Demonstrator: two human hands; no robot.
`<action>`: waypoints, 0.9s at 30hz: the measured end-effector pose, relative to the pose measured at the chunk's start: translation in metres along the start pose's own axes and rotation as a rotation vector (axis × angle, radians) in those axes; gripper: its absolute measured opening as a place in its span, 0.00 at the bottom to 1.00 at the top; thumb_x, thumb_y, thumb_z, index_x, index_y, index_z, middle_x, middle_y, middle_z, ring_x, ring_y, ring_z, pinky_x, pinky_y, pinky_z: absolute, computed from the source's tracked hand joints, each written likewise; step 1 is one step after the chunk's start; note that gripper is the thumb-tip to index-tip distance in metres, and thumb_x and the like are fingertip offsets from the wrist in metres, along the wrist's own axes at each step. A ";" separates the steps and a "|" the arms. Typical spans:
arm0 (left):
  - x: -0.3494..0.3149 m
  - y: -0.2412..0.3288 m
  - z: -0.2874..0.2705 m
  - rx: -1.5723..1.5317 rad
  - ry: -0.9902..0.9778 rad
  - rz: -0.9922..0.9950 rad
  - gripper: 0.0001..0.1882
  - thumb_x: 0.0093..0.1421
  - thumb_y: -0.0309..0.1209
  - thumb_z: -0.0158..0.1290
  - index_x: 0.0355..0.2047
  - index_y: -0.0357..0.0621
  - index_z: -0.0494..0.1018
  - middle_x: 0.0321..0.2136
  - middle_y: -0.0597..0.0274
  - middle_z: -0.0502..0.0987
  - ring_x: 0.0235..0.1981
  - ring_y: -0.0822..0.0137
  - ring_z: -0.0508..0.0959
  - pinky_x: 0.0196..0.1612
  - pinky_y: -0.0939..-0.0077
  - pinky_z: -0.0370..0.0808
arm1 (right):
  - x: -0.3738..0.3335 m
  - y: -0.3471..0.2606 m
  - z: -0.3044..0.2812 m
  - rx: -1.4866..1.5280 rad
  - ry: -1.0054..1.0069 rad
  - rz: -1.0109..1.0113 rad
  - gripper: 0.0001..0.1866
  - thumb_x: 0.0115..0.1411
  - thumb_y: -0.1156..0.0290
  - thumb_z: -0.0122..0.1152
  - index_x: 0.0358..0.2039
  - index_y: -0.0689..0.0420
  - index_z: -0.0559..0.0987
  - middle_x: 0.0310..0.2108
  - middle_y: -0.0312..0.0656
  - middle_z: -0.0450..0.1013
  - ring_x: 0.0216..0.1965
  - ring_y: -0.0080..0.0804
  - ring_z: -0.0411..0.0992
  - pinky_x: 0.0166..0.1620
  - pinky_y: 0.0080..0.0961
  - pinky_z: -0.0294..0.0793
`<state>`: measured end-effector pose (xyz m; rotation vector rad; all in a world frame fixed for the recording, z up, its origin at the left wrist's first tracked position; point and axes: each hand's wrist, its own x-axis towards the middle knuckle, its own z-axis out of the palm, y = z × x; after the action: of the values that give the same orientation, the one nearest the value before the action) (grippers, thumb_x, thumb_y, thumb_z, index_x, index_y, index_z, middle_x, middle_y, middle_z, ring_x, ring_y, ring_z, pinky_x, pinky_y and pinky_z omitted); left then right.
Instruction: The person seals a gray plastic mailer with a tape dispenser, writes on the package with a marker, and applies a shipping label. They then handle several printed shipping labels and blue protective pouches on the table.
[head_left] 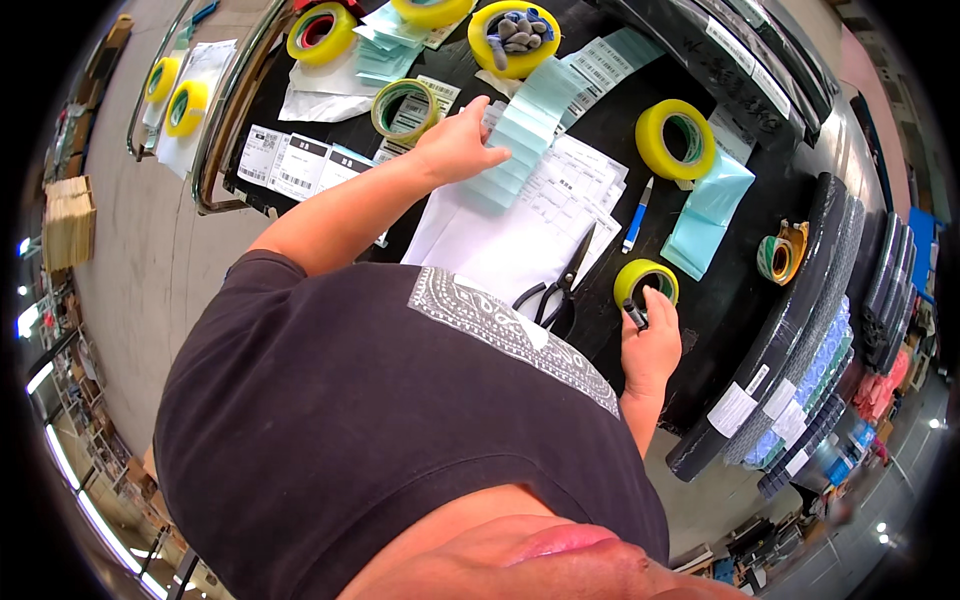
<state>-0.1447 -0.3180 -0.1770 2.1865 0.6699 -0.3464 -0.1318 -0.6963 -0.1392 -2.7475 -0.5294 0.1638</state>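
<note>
A: Where was the left hand (455,145)?

B: It reached across the black surface (720,300) to a folded strip of pale green labels (520,140). Its fingers (495,155) lay curled over the strip's near edge, touching it; whether they pinched it could not be told.

A: And the strip?

B: It ran diagonally from upper right to lower left, lying partly over white printed sheets (520,225) near the middle of the surface.

A: The right hand (650,345)?

B: It rested at the near edge of the surface, fingers closed around a small dark marker (636,315). The marker's tip stood at a yellow tape roll (645,280), just in front of the hand.

A: What lay between the hands?

B: Black scissors (560,290), on the white sheets, just left of the roll.

A: Elsewhere?

B: A blue pen (636,215) lay beside the sheets. A larger yellow roll (676,138) sat beyond it, with a second stack of green labels (708,215) to its right. A green-rimmed roll (404,108) stood just left of the left hand. At the far edge, another yellow roll (513,37) held grey gloves (518,30).
</note>
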 end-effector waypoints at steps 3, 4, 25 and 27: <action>0.006 -0.010 0.006 -0.127 -0.026 0.050 0.47 0.56 0.34 0.63 0.69 0.35 0.48 0.42 0.54 0.79 0.39 0.64 0.79 0.46 0.69 0.75 | 0.026 -0.023 0.001 0.229 0.038 -0.198 0.29 0.47 0.78 0.69 0.53 0.53 0.78 0.53 0.43 0.74 0.51 0.43 0.75 0.52 0.34 0.75; 0.006 -0.007 0.004 -0.347 -0.095 0.034 0.48 0.56 0.33 0.63 0.70 0.35 0.48 0.41 0.56 0.78 0.40 0.65 0.78 0.46 0.70 0.75 | 0.041 -0.034 0.004 0.310 0.064 -0.277 0.30 0.46 0.79 0.69 0.54 0.53 0.78 0.54 0.44 0.73 0.51 0.44 0.74 0.52 0.35 0.75; 0.186 0.122 -0.043 0.505 -0.050 0.624 0.29 0.57 0.19 0.50 0.61 0.44 0.68 0.53 0.47 0.76 0.55 0.50 0.75 0.57 0.64 0.72 | 0.241 -0.102 0.071 1.253 -0.215 0.443 0.10 0.58 0.73 0.66 0.34 0.56 0.72 0.24 0.33 0.69 0.19 0.20 0.62 0.20 0.20 0.62; 0.212 0.121 -0.043 0.752 -0.207 0.618 0.32 0.56 0.17 0.48 0.63 0.46 0.67 0.54 0.49 0.75 0.55 0.49 0.75 0.58 0.62 0.72 | 0.229 -0.113 0.071 1.310 -0.203 0.420 0.09 0.59 0.72 0.64 0.36 0.57 0.72 0.24 0.33 0.69 0.18 0.21 0.62 0.20 0.21 0.62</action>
<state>0.0995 -0.2763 -0.1696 2.8545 -0.3328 -0.5369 0.0288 -0.4891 -0.1779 -1.5041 0.1412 0.6268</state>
